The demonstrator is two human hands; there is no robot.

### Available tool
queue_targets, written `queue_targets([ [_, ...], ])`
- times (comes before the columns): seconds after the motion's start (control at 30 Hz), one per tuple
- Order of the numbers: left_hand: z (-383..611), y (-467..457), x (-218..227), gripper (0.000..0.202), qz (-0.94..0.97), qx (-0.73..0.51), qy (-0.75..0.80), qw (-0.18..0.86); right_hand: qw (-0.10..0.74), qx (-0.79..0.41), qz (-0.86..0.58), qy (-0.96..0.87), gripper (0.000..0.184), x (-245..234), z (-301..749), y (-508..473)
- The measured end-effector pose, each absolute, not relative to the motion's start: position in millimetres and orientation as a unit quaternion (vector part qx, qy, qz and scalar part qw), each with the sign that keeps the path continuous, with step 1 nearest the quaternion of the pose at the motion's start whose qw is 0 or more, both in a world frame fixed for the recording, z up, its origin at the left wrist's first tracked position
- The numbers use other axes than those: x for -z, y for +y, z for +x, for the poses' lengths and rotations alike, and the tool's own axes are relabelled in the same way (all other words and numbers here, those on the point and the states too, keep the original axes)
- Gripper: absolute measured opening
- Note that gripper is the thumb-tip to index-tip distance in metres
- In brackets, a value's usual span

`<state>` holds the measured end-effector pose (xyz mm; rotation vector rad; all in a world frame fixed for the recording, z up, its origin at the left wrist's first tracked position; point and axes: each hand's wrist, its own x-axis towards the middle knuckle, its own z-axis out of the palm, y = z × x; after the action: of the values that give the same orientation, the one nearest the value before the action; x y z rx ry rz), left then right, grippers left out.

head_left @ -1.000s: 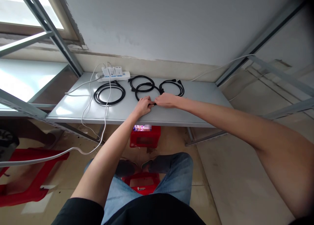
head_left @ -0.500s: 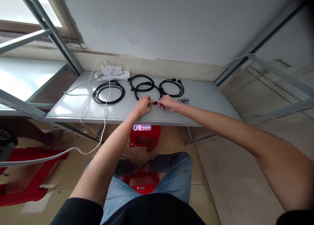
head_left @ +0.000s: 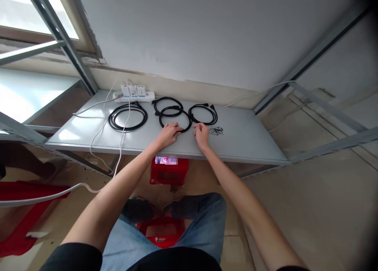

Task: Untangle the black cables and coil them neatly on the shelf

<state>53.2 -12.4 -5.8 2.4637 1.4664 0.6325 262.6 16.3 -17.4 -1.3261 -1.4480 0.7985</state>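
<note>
My left hand (head_left: 170, 134) is closed at the near side of a coiled black cable (head_left: 189, 121), its fingertips on the coil where it lies on the grey shelf table (head_left: 242, 133). My right hand (head_left: 201, 135) is just to the right, apart from that coil. Its fingers are curled together, and whatever may be between them is too small to make out. Beside it lies a small pile of thin black ties (head_left: 216, 130). Behind the hands sit another black coil (head_left: 168, 98), partly overlapped by the held one, and a coil with two plug ends (head_left: 203, 106).
A larger black coil (head_left: 109, 119) lies at the left under a white cord. Behind it stands a white power strip (head_left: 149, 96) with chargers plugged in. Below the table's front edge, a phone (head_left: 166, 160) rests on a red stool (head_left: 168, 178). Metal posts frame both sides.
My right hand has drawn away from the cable by my left fingers and turned more upright near the ties. My left hand stays on the coil. The view has shifted slightly.
</note>
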Motion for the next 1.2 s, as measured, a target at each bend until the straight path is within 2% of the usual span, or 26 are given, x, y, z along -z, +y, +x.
queue_targets([
  [0.2,57,-18,2,0.038,0.845,-0.193,0.498,0.022,0.477,-0.251,-0.579,-0.612,0.022,23,262,21],
  [0.4,63,-21,-1,0.031,0.838,-0.141,0.526,-0.007,0.459,-0.211,-0.593,-0.627,0.021,19,258,18],
  [0.6,59,-21,-16,0.035,0.835,-0.093,0.542,-0.01,0.457,-0.209,-0.592,-0.63,0.021,18,257,14],
  [0.7,48,-11,-30,0.032,0.817,-0.168,0.551,0.004,0.453,-0.203,-0.597,-0.631,0.022,20,257,15],
  [0.83,29,0,-54,0.027,0.739,-0.382,0.554,0.022,0.434,-0.195,-0.606,-0.637,0.022,21,257,17],
  [0.93,20,-12,-69,0.04,0.649,-0.556,0.519,0.017,0.411,-0.159,-0.629,-0.64,0.024,19,255,16],
  [1.0,19,-29,-75,0.05,0.587,-0.638,0.497,0.025,0.4,-0.092,-0.637,-0.652,0.026,18,252,16],
  [1.1,23,-59,-76,0.056,0.566,-0.668,0.481,0.045,0.36,0.001,-0.635,-0.683,0.045,18,247,18],
  [1.2,28,-82,-72,0.057,0.566,-0.664,0.484,0.058,0.32,0.015,-0.644,-0.694,0.063,19,248,27],
])
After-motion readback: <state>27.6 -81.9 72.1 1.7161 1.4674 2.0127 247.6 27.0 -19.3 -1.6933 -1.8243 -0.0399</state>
